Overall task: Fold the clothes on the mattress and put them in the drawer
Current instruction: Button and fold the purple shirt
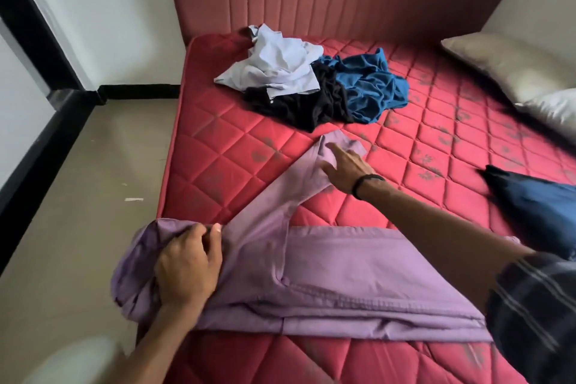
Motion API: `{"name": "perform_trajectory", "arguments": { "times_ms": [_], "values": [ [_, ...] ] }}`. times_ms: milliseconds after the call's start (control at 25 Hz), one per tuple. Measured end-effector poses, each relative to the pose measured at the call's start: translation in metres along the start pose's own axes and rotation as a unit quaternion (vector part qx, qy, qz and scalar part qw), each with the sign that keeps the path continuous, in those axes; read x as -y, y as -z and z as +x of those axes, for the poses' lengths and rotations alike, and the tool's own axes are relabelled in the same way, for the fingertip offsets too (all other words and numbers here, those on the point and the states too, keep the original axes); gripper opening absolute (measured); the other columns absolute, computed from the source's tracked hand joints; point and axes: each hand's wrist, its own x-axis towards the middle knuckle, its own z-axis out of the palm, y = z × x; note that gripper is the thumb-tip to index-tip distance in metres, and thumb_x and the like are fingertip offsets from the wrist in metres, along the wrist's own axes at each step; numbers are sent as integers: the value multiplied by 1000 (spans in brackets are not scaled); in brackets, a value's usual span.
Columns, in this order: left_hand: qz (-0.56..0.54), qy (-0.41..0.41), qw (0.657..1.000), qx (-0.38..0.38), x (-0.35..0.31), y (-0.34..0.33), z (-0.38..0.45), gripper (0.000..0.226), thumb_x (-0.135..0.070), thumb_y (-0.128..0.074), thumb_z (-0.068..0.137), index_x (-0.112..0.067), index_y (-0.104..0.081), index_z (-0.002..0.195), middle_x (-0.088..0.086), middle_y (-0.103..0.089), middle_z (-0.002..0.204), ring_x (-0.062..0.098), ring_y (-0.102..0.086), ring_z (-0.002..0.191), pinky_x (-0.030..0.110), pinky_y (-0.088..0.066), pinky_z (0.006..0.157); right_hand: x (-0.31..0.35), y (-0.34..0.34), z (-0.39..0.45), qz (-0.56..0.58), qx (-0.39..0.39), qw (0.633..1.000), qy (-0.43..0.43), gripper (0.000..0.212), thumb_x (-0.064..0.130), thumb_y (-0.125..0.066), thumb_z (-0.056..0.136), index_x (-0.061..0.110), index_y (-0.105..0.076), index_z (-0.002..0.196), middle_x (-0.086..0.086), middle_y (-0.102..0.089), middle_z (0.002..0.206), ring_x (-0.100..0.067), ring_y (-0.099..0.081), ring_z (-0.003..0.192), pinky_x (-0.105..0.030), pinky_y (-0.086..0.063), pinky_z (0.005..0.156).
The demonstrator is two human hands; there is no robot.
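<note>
Red mattress (pixel 218 146): left hand (pixel 187 265) grips purple shirt (pixel 327 265), right hand (pixel 346 168) prob. flat on sleeve.

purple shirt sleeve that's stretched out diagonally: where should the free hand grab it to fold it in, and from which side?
Probably at the cuff end of the sleeve, where the right hand already rests with straight fingers. Come from above and the far side, pinching the tip: the sleeve lies flat on the mattress, so only that free end lifts easily. The left hand grips the bunched purple shirt at the shoulder, anchoring it.
</note>
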Motion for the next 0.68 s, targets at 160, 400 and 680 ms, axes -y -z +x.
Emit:
{"name": "perform_trajectory", "arguments": {
  "times_ms": [160,400,680],
  "values": [
    [-26,-1,997,-71,1,-20,0,40,-38,-48,103,-13,-68,80,14,-67,67,38,-62,59,41,-46,51,31,-32,94,-85,59,993,-51,61,62,-30,99,38,-34,156,-16,-49,153,-42,-33,145,-56,-26,116],
    [-84,21,993,-85,1,-23,4,33,-38,-56,100,-17,-67,76,9,-68,68,37,-63,61,40,-46,53,49,-18,100,67,-204,974,-67,21,33,-76,80,15,-79,90,-9,-77,96,-30,-69,98,-31,-49,85],
    [-150,22,985,82,17,7,6,66,-84,-66,69,-23,-74,92,1,-77,84,28,-73,84,37,-56,70,100,111,70,522,-248,814,-57,42,0,-76,65,21,-59,97,-5,-63,82,-14,-61,63,-28,-57,58]
  ]
}}
